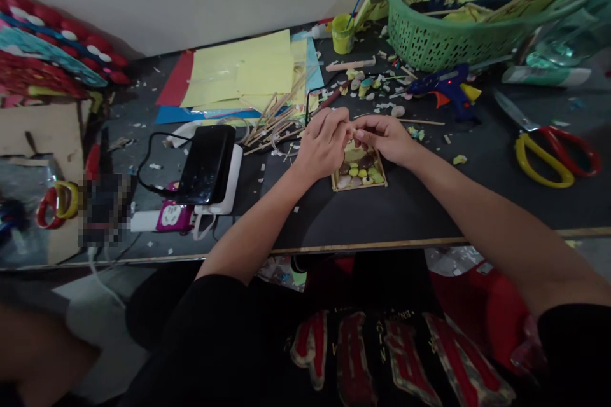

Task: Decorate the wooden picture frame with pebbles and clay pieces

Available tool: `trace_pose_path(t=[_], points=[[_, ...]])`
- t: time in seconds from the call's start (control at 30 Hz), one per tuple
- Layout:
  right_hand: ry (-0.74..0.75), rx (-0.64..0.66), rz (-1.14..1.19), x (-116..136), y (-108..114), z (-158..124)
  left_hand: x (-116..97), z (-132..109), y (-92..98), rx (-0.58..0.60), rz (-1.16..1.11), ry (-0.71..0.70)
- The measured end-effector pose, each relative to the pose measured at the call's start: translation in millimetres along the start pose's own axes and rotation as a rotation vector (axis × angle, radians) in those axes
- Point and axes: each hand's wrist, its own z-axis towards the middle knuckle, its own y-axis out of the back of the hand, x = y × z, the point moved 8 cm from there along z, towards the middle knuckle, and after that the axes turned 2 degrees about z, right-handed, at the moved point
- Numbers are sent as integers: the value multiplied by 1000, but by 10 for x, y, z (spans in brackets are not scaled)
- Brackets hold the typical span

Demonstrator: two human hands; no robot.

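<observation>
My left hand and my right hand meet at the fingertips over a small square frame that lies on the dark table. Inside the frame sit several yellow, brown and pale pebbles. The fingers of both hands are curled into a pinch; whatever is between them is too small or too hidden to name. My hands cover the far part of the frame.
A blue glue gun and large scissors lie to the right, below a green basket. Left are thin wooden sticks, yellow paper sheets and a black power bank-like device with cables. A yellow paint cup stands behind.
</observation>
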Motion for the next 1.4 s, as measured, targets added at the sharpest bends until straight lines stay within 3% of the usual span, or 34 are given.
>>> trace_pose_path(t=[0.3, 0.9, 1.27, 1.4], points=[[-7, -98, 48, 6, 36, 4, 33, 14, -30, 34, -72, 45], [-23, -94, 143, -14, 16, 11, 15, 4, 56, -35, -54, -3], [-13, -69, 120, -52, 4, 19, 66, -24, 13, -45, -69, 27], [10, -125, 189, -56, 87, 21, 72, -32, 60, -63, -51, 34]])
